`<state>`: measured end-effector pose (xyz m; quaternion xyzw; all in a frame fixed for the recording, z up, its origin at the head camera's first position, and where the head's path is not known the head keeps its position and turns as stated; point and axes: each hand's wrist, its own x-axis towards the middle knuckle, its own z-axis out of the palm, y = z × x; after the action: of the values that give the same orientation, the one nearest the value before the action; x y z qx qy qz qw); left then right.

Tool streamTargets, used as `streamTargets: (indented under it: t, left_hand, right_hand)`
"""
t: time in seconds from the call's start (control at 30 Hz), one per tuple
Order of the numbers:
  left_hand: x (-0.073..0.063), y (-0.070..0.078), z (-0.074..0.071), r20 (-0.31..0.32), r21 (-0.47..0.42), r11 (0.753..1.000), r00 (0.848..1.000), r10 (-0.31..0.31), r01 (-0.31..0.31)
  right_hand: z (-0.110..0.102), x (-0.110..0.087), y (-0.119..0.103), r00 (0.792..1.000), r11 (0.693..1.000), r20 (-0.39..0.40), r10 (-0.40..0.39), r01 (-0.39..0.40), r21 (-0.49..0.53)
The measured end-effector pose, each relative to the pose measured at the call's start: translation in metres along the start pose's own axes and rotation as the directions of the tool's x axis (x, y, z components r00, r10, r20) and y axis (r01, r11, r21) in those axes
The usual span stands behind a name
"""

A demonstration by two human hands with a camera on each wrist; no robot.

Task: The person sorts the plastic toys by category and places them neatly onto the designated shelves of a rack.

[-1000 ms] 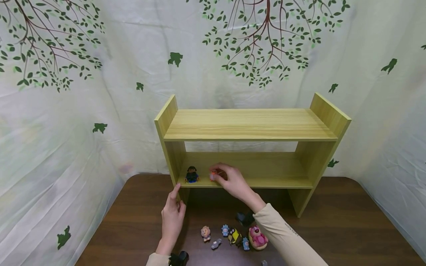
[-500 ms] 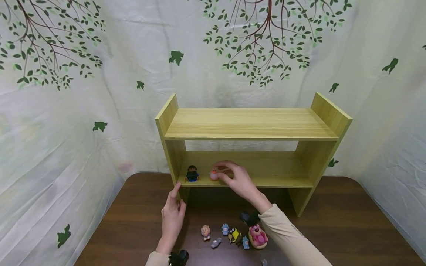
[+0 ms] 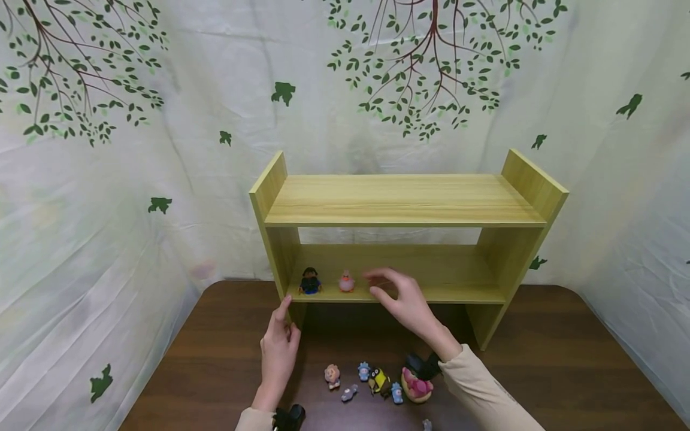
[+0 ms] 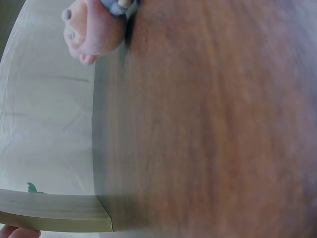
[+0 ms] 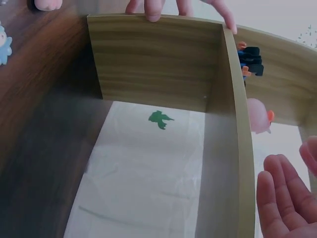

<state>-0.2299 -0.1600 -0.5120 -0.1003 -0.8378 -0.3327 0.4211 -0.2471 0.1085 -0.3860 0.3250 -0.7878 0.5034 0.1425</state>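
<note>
A small pink bird-like figurine [image 3: 347, 282] with an orange beak stands on the middle board [image 3: 431, 293] of a wooden shelf. Left of it sits a dark-haired figurine [image 3: 309, 281] in dark clothes with some blue. My right hand [image 3: 404, 302] is just right of the pink figurine, fingers apart and holding nothing; the right wrist view shows its fingers [image 5: 282, 193] relaxed beside the board. My left hand [image 3: 278, 347] touches the shelf's left side panel, its index fingertip at the front corner of the middle board. In the left wrist view only its fingertips [image 4: 25, 233] show, against the panel's edge.
Several toys lie on the brown table [image 3: 215, 359] before the shelf: a peach figurine [image 3: 332, 376], small blue-grey ones, a black-and-yellow figure [image 3: 380, 382] and a pink bear [image 3: 417, 386], partly covered by the right wrist's camera. The top board [image 3: 404, 200] is above; a leaf-printed cloth hangs behind.
My right hand has let go of the pink figurine and drawn back to the right, leaving it standing on the board. The left hand has stayed at the side panel.
</note>
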Motion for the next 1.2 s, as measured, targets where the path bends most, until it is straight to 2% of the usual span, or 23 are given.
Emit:
streamTargets:
  t: [0.23,0.47,0.6,0.73,0.87,1.03,1.2]
  left_hand:
    - [0.0,0.0,-0.001,-0.001,-0.002,1.0,1.0,0.007,-0.007]
    - [0.0,0.0,-0.002,-0.005,-0.002,1.0,1.0,0.009,-0.009]
    - [0.0,0.0,-0.002,-0.005,-0.001,1.0,1.0,0.012,-0.012]
    - [0.0,0.0,-0.002,-0.005,-0.001,1.0,1.0,0.018,-0.018]
    - [0.0,0.0,-0.002,-0.003,0.001,1.0,1.0,0.02,-0.02]
    - [-0.001,0.0,-0.001,-0.003,0.001,1.0,1.0,0.016,-0.016]
    - [-0.001,-0.001,0.001,-0.009,-0.001,1.0,1.0,0.014,-0.014]
  right_hand:
    - [-0.004,-0.017,-0.004,0.999,0.999,-0.015,0.031,-0.03,0.035]
    - [-0.01,-0.032,-0.032,1.0,0.998,-0.001,0.028,-0.028,0.052]
    - [-0.009,-0.04,-0.033,1.0,0.997,0.008,0.021,-0.022,0.073]
    - [-0.003,-0.05,-0.013,0.999,0.995,0.037,0.031,-0.034,0.095]
    - [0.003,-0.062,0.014,0.992,0.992,0.108,0.061,-0.072,0.1]
    - [0.009,-0.073,0.026,0.975,0.994,0.207,0.082,-0.094,0.049]
    - [0.014,-0.083,0.034,0.959,0.989,0.255,0.126,-0.14,0.037]
